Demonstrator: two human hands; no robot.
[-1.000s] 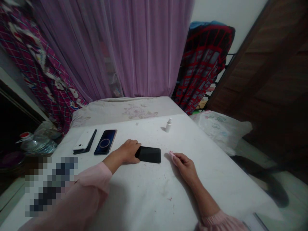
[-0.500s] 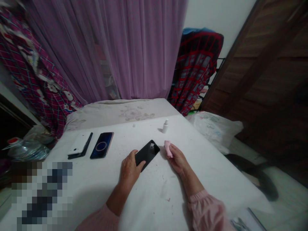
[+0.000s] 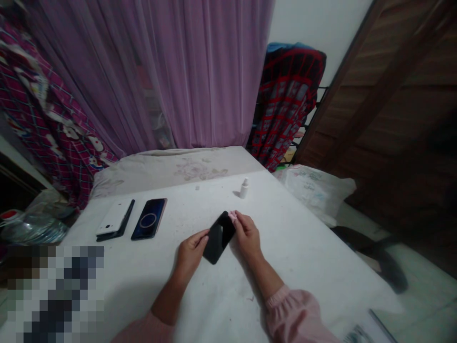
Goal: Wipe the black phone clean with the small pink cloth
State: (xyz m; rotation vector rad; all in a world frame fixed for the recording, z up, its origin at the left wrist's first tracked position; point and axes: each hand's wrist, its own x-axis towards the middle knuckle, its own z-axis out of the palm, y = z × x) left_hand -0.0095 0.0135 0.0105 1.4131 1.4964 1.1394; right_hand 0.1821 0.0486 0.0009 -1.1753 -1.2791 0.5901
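Observation:
A black smartphone is tilted over the white-covered surface, its dark glossy face showing. My left hand pinches its left edge between thumb and fingers. In my right hand is a small pink cloth, pressed against the phone's upper right corner. Beyond the phone stands a small white spray bottle, upright. To the left lie a dark blue phone with a ring on its face and a white phone resting on a dark one.
A blurred-out patch covers the near left. Behind the white surface hangs a purple curtain. A plastic bag is at the right, and a large clear bottle with a red cap stands at the far left.
My right hand has moved left, bringing the pink cloth onto the phone's upper corner. My left hand has shifted its grip to the phone's edge, and the phone has turned a little more upright.

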